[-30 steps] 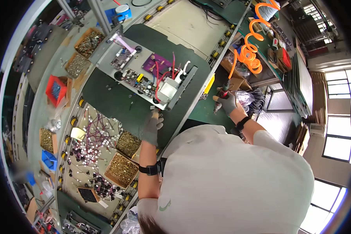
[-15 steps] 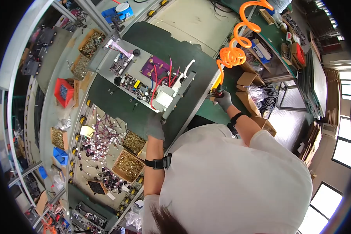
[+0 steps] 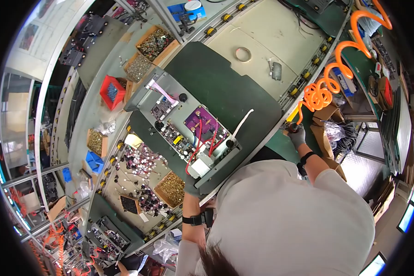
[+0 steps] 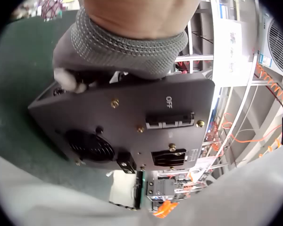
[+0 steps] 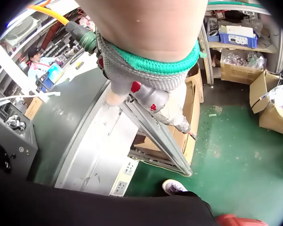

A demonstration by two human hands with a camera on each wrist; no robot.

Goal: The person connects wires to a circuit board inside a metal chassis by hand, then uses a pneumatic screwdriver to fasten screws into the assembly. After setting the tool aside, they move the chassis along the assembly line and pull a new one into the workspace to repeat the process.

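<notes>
A grey metal chassis (image 3: 218, 166) with circuit boards lies open-topped on the dark green board (image 3: 202, 62) in the head view. My gloved left hand (image 3: 192, 187) grips the near corner of its end panel, largely hidden there. From the left wrist, that hand (image 4: 118, 52) is at the edge of the dark panel (image 4: 127, 106), which carries a fan grille, brass screws and an "OFF" mark. My gloved right hand (image 3: 297, 136) holds a powered screwdriver (image 5: 153, 100) on an orange coiled hose (image 3: 318, 95), beyond the line's edge. Its bit points away from the chassis.
Boxes of brass screws (image 3: 171, 189), loose wire connectors (image 3: 140, 158) and a red bin (image 3: 112, 92) line the left side. Cartons (image 5: 276, 101) stand on the green floor at right. A tape ring (image 3: 243, 54) lies on the far conveyor section.
The head view has swung, shifting the scene right and down. My left hand has gone from touching the chassis corner to gripping it. My right hand keeps hold of the screwdriver.
</notes>
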